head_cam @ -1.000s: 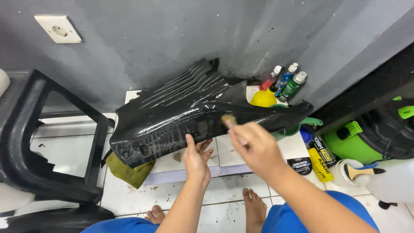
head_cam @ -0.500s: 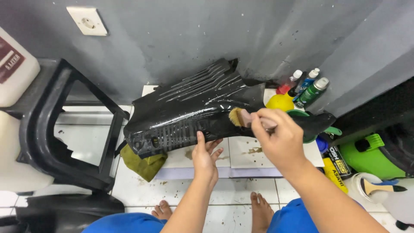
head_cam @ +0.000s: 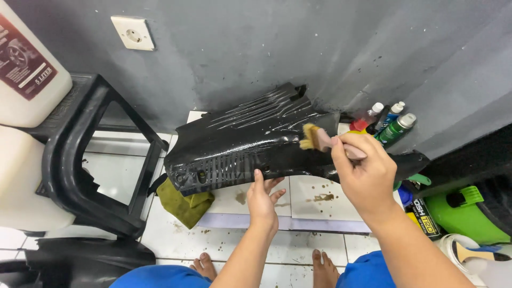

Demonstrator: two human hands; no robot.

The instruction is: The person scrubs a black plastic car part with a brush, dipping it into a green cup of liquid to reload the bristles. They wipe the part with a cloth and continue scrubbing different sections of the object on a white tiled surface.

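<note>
Down on the white tile floor (head_cam: pixel 325 240), up against the grey wall (head_cam: pixel 256 48), sits a big wet black plastic panel (head_cam: pixel 240 141), glossy with ribs and slots along its lower edge. Left hand (head_cam: pixel 262 200) is under that lower edge, fingers spread flat against it, propping it rather than clamping anything. Right hand (head_cam: pixel 365 173) is closed tight around the pinkish handle of a small brush (head_cam: pixel 320 140), and the tan bristles stick out past the fingers to the left, pressed on the panel's upper middle. So the brush tip sits above and right of the supporting hand, with the panel between them. An olive rag (head_cam: pixel 186 205) is tucked under the panel's left end. Some bottles (head_cam: pixel 392 122) stand in the corner behind the brush hand, and a black stool (head_cam: pixel 90 160) is off to the left.
</note>
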